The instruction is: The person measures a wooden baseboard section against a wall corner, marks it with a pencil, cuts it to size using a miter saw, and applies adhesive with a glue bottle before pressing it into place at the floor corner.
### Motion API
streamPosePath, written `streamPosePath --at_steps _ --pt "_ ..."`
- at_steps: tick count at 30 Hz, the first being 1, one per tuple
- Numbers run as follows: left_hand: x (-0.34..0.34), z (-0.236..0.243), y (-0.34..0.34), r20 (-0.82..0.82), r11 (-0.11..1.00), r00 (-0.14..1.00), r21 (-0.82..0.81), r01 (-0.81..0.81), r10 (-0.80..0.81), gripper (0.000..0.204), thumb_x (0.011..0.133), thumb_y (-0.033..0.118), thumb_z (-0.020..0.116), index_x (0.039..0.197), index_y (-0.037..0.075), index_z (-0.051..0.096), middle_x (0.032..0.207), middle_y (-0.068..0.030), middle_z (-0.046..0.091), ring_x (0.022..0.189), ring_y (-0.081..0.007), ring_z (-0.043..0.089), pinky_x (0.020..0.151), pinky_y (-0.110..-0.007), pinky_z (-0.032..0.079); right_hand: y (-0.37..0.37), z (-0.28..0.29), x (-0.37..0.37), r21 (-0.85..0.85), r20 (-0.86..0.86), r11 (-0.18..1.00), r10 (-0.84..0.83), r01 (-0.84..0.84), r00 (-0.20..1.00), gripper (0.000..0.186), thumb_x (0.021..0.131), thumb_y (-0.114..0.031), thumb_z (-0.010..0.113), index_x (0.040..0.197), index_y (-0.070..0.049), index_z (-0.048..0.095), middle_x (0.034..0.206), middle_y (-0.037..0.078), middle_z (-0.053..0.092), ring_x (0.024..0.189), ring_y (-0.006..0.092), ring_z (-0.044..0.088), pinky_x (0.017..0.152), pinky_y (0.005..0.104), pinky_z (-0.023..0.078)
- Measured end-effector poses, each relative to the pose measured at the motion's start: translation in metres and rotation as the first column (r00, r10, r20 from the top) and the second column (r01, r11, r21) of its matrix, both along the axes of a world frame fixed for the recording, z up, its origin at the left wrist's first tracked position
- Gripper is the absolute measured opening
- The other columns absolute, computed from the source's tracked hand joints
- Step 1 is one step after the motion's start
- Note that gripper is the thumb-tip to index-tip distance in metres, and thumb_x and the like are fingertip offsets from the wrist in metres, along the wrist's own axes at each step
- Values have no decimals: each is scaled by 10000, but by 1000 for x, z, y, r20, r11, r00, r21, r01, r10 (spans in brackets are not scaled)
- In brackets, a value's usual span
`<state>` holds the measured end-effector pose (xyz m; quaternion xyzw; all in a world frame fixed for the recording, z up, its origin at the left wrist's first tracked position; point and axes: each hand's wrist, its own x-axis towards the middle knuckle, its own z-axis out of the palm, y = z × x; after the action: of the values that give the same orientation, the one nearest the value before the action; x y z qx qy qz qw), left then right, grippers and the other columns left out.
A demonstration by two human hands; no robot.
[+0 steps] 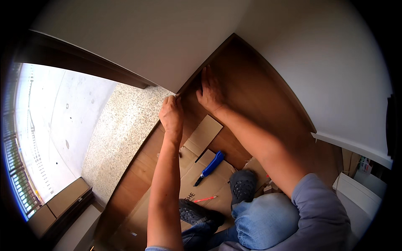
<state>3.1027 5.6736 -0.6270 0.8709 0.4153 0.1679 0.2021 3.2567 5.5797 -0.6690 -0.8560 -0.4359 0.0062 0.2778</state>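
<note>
My left hand [171,115] is closed at the outer corner of the white wall [155,46], its fingertips at the near end of the dark baseboard strip [193,76]. Whatever they pinch there is hidden. Stretched out beside the same strip, my right hand [210,91] rests on the brown wood floor [247,79], fingertips against the wall's foot and thumb apart. Below my hands lies a flat piece of cardboard [204,134]. A blue utility knife [210,167] and a red pencil [205,199] lie on a larger cardboard sheet [217,184] between my arms.
My dark clogs [243,186] stand on the cardboard. To the left, a doorway opens on a speckled stone threshold [119,117] and bright pavement. A second white wall [318,75] rises on the right. A white box [356,192] stands at lower right, brown boxes [67,196] at lower left.
</note>
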Motion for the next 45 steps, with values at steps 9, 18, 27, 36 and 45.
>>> streamPosePath --at_steps 9,18,27,36,45 --pt "-69 51 15 -271 961 948 -260 95 -167 218 940 253 690 973 37 694 993 -182 709 859 -394 686 744 -466 550 6 -33 11 203 184 979 -35 -3 982 732 937 -269 651 1526 60 365 1563 327 363 1332 481 490 1096 500 460" --pt "-202 57 -38 -223 945 941 -262 194 -255 360 879 217 773 1213 109 691 1026 -119 632 884 -310 676 797 -407 556 6 -24 6 156 225 987 3 -40 974 725 920 -275 652 1504 72 398 1530 333 410 1290 474 517 1071 501 469" --pt "-183 50 -80 -312 918 921 -383 104 -234 387 882 240 762 1215 81 648 1044 -136 684 917 -326 699 754 -415 575 6 -21 4 106 221 994 -16 -8 975 729 917 -225 645 1519 74 362 1525 343 403 1330 490 479 1118 505 431" --pt "-81 43 -17 164 979 966 76 191 -201 346 860 80 727 1193 67 634 938 -135 609 908 -327 648 782 -417 554 5 -20 7 118 207 993 -16 -9 978 703 912 -200 624 1504 91 380 1528 341 397 1327 485 479 1117 505 431" --pt "-23 -2 19 292 986 941 43 163 -168 420 820 14 720 1221 77 612 1026 -136 622 964 -353 631 850 -443 537 4 -18 2 88 196 996 -9 -9 981 752 881 -203 638 1515 95 364 1543 336 387 1329 484 478 1116 507 429"
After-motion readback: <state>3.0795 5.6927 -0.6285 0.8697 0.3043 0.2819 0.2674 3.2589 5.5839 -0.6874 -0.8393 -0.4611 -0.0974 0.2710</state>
